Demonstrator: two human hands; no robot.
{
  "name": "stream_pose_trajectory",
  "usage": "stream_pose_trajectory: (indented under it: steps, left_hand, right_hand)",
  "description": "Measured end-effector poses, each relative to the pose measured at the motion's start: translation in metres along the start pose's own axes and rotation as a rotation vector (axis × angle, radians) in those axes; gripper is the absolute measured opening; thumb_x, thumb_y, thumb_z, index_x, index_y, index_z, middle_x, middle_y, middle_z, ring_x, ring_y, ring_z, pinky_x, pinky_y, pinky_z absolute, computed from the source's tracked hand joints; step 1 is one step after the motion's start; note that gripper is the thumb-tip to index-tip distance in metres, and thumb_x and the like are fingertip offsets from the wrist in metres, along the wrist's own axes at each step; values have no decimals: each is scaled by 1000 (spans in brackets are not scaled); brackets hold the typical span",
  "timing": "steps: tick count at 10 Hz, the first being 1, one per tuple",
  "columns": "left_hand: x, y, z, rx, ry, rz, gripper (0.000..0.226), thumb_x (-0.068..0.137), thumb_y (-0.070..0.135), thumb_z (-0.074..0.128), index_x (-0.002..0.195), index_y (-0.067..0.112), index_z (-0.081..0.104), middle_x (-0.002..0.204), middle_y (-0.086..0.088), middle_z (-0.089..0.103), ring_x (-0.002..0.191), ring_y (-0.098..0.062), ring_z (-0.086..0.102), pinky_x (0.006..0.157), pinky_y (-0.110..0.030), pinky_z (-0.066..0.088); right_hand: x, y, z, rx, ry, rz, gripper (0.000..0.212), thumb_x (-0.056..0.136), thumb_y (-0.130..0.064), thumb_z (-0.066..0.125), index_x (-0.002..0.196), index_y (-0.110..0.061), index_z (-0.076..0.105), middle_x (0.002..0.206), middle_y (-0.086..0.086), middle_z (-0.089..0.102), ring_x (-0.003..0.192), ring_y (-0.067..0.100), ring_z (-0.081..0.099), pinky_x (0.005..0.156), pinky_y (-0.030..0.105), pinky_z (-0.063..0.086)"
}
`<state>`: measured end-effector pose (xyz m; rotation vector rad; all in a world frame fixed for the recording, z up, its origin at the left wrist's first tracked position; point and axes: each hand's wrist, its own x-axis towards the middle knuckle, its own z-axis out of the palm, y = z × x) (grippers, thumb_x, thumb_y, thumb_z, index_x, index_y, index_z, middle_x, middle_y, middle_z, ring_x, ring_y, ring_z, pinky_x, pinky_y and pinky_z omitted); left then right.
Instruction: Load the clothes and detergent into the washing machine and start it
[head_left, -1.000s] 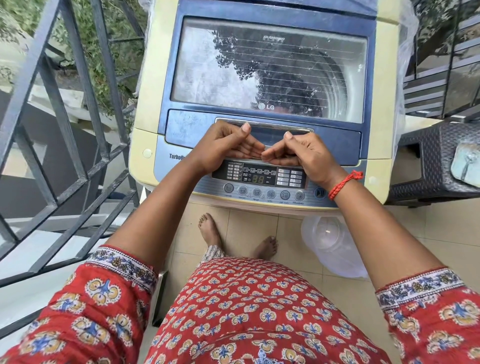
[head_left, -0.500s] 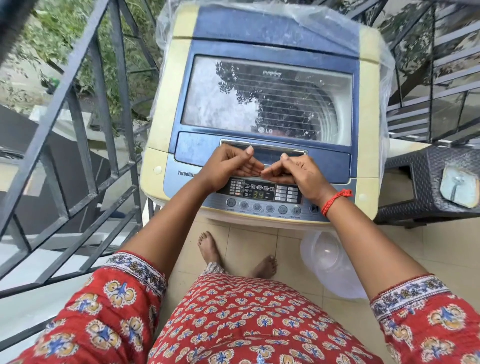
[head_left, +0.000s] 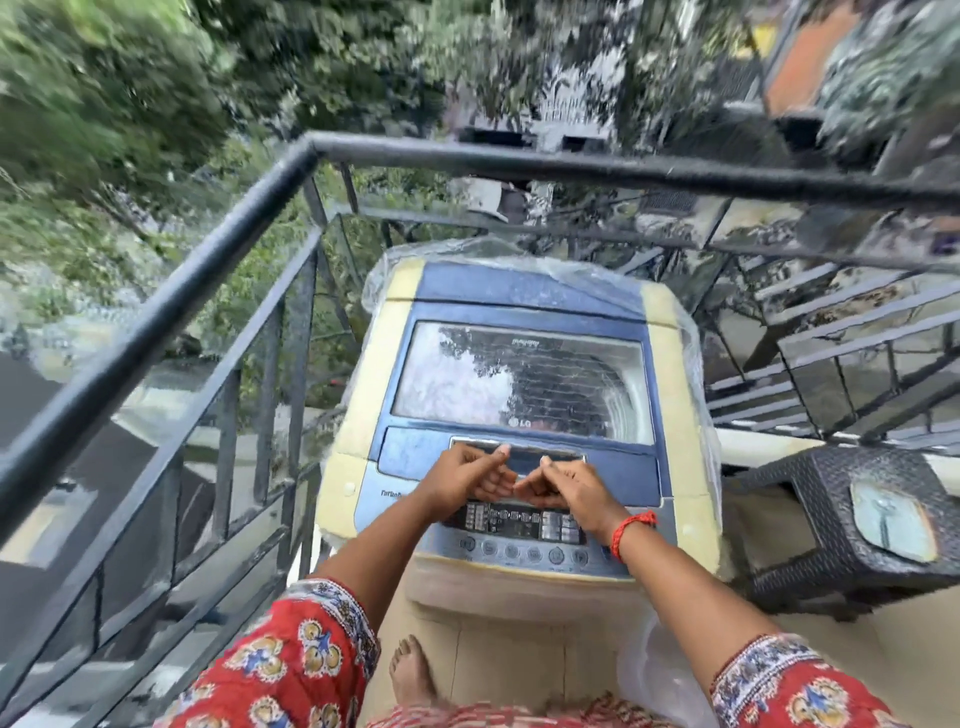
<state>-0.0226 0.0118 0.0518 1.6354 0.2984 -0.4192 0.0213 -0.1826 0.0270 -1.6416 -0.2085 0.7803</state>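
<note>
A blue and cream top-loading washing machine (head_left: 670, 395) stands in front of me with its glass lid (head_left: 519, 379) down. Clothes and detergent are not in view; the glass mostly reflects trees. My left hand (head_left: 462, 478) and my right hand (head_left: 566, 486) hover side by side just above the control panel (head_left: 519, 525), fingers curled in, thumbs up, fingertips almost touching each other. Neither hand holds anything. A red thread band circles my right wrist.
A black metal railing (head_left: 208, 291) runs close along the left and behind the machine. A dark wicker stool (head_left: 810, 493) stands at the right. A clear plastic tub (head_left: 654, 675) sits on the tiled floor by my feet. Clear plastic sheeting (head_left: 701, 415) drapes the machine's back and right side.
The camera has tilted up and pulled back, so the machine looks smaller and lower. Both hands keep the same curled pose over the control panel.
</note>
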Motion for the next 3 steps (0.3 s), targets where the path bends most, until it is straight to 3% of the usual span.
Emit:
stream_pose_trajectory:
  steps: [1,2,3]
  left_hand:
    - [-5,20,-1,60,-38,-21,55,80,48,66,87,-6,71,86,-26,72,81,-34,71,85,-51,56]
    - [-6,34,0,181,-81,-22,40,88,38,65,75,1,70,62,-1,72,59,-9,69,67,-26,59]
    - [-18,44,6,241,-115,-48,39,89,40,64,55,20,64,44,13,61,44,5,56,51,-12,46]
  right_hand:
    - [7,-15,-4,-86,-56,76,46,103,-27,40,88,-1,74,91,15,74,89,25,72,79,31,57]
    - [18,-22,-13,-250,-67,156,42,101,-31,44,79,-8,72,73,3,74,73,15,72,71,28,59]
    - [17,-25,-13,-301,-106,191,45,100,-36,45,85,-2,70,65,-4,72,65,8,70,70,25,57]
